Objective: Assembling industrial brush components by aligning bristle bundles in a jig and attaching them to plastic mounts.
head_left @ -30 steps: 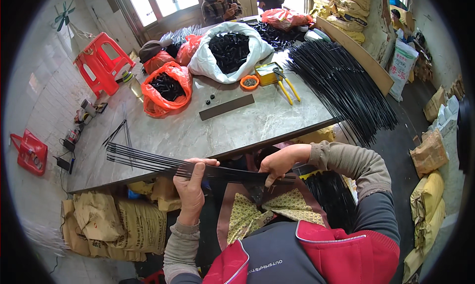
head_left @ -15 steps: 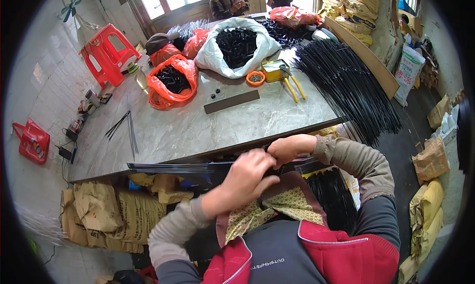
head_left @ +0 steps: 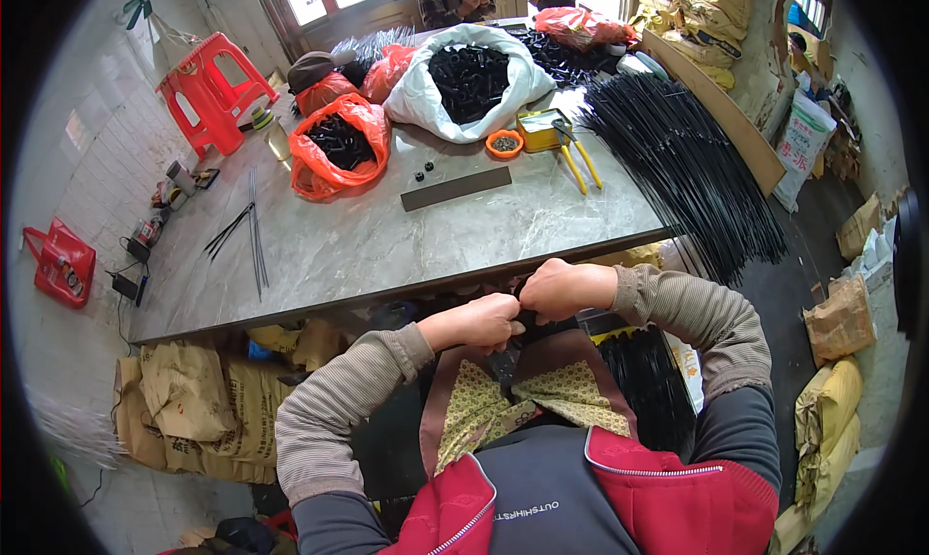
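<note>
Low at the table's front edge, over my lap, my left hand (head_left: 487,321) and my right hand (head_left: 566,291) meet with fingers closed. Something dark shows between them, mostly hidden by the fingers, and its kind I cannot make out. Beyond them on the grey marbled table (head_left: 334,255) lies a flat dark bar (head_left: 456,188) with two small black pieces (head_left: 424,173) behind it. Yellow-handled pliers (head_left: 578,158) lean against a yellow box (head_left: 543,129), beside a small orange bowl (head_left: 503,144) of tiny parts.
A big pile of thin black rods (head_left: 687,168) overhangs the table's right side. A white sack (head_left: 530,86) and a red bag (head_left: 324,180) hold black parts. A few rods (head_left: 255,231) lie at left. More rods (head_left: 644,386) stand beside my lap; paper sacks (head_left: 189,390) sit under the table.
My left hand has moved down to meet the right one and its fingers have closed. The bundle of thin black rods that stretched left along the table's edge no longer shows there.
</note>
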`<action>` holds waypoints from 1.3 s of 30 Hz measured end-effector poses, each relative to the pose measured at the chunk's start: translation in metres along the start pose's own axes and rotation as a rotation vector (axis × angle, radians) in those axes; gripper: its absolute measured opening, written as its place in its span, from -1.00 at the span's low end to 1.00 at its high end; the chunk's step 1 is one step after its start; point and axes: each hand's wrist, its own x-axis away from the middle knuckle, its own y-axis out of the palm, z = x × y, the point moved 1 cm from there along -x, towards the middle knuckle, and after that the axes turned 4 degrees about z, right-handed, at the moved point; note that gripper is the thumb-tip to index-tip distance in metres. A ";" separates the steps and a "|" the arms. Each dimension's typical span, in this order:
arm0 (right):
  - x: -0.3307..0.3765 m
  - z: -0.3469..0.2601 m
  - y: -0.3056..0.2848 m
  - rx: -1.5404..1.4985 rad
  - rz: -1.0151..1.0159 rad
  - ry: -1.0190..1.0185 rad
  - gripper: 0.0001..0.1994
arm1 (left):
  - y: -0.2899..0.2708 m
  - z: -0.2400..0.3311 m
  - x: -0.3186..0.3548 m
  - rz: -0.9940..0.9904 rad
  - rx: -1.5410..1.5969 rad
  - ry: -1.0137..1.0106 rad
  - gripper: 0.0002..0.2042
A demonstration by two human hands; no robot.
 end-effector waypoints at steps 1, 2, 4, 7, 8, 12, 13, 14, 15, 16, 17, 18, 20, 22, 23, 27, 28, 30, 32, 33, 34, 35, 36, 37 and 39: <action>0.002 -0.002 -0.003 -0.002 -0.002 -0.004 -0.69 | 0.001 -0.002 0.002 -0.001 0.004 -0.003 -0.64; 0.005 -0.003 -0.006 0.007 0.040 -0.022 -0.73 | 0.001 -0.003 0.005 0.025 -0.009 0.029 -0.66; 0.011 -0.008 -0.012 0.021 0.081 -0.046 -0.77 | -0.003 -0.006 0.009 0.056 0.029 0.029 -0.71; 0.028 -0.022 -0.032 0.213 0.540 0.057 -0.77 | -0.022 -0.007 0.016 0.093 0.137 0.018 -0.82; 0.034 -0.031 -0.049 0.309 0.685 0.074 -0.79 | -0.029 -0.010 0.016 0.111 0.288 0.042 -0.88; 0.070 -0.051 -0.089 0.068 1.275 -0.206 -0.82 | -0.089 0.031 0.043 0.396 0.179 0.213 -0.82; 0.073 -0.055 -0.088 0.004 1.264 -0.221 -0.82 | -0.106 0.029 0.040 0.472 0.142 0.518 -0.80; 0.074 -0.052 -0.082 -0.062 1.253 -0.215 -0.82 | -0.116 0.064 0.056 0.477 0.304 0.356 -0.79; 0.073 -0.054 -0.080 -0.149 1.188 -0.204 -0.85 | -0.126 0.073 0.063 0.519 0.333 0.432 -0.81; 0.067 -0.054 -0.075 -0.169 1.176 -0.233 -0.85 | -0.136 0.082 0.069 0.563 0.321 0.465 -0.83; 0.059 -0.050 -0.067 -0.343 1.056 -0.202 -0.84 | -0.145 0.087 0.072 0.616 0.314 0.487 -0.81; 0.049 -0.045 -0.058 -0.507 0.933 -0.160 -0.83 | -0.155 0.095 0.077 0.588 0.418 0.478 -0.80; 0.027 -0.035 -0.042 -0.539 0.916 -0.221 -0.78 | -0.160 0.112 0.086 0.636 0.538 0.517 -0.81; 0.012 -0.036 -0.033 -0.886 0.675 -0.196 -0.76 | -0.157 0.108 0.081 0.694 0.567 0.721 -0.80; 0.001 -0.035 -0.021 -1.041 0.659 -0.216 -0.73 | -0.152 0.105 0.077 0.705 0.619 0.760 -0.78; -0.019 -0.038 -0.005 -1.067 0.694 -0.239 -0.68 | -0.124 0.087 0.063 0.787 0.654 0.762 -0.74; -0.020 -0.038 -0.002 -1.076 0.691 -0.225 -0.68 | -0.119 0.083 0.059 0.776 0.665 0.759 -0.74; -0.026 -0.036 0.010 -1.092 0.491 -0.239 -0.64 | -0.107 0.075 0.057 0.824 0.665 0.743 -0.73; -0.039 -0.031 0.038 -0.957 0.555 -0.279 -0.57 | -0.100 0.069 0.056 0.838 0.666 0.742 -0.72; -0.047 -0.028 0.055 -0.895 0.534 -0.261 -0.55 | -0.098 0.066 0.056 0.851 0.686 0.743 -0.71; -0.052 -0.026 0.071 -0.833 0.514 -0.240 -0.52 | -0.097 0.064 0.055 0.860 0.708 0.746 -0.71; -0.054 -0.024 0.084 -0.752 0.477 -0.186 -0.51 | -0.096 0.062 0.055 0.853 0.710 0.767 -0.71; -0.057 -0.024 0.100 -0.722 0.465 -0.166 -0.52 | -0.095 0.061 0.055 0.847 0.718 0.764 -0.71; -0.059 -0.026 0.115 -0.690 0.453 -0.152 -0.53 | -0.094 0.061 0.057 0.857 0.745 0.774 -0.72; -0.060 -0.035 0.136 -0.766 0.509 -0.149 -0.62 | -0.094 0.057 0.059 0.853 0.783 0.781 -0.73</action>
